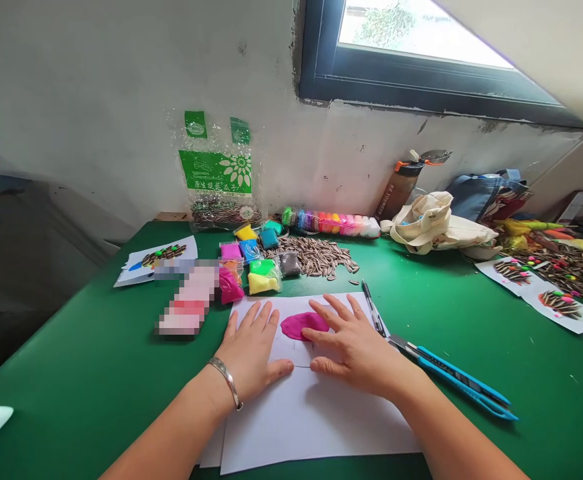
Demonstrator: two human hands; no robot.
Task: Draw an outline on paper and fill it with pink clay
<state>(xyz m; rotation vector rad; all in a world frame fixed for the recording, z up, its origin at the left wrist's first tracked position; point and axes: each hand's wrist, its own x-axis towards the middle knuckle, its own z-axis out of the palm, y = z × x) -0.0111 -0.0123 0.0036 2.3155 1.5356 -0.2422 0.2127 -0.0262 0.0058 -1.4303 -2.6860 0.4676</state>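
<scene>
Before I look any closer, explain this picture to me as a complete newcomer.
No machine appears: these are a person's own bare hands, seen from a camera worn on the head, looking forward and down. The left hand lies spread on white paper; the right hand touches a flat magenta shape there. Neither hand grips anything. Around them on the green table are colourful packets, scattered seeds, a pen and a blue-handled tool.

Bottle (398, 190), far edge of table (121, 353), right of centre: "BE YOUNGER", lettered up its side. Bag (221, 183), same edge, left of centre: "原生" and "瓜子" on green panel (204, 175) (characters between them blurred; smaller print not legible).
</scene>
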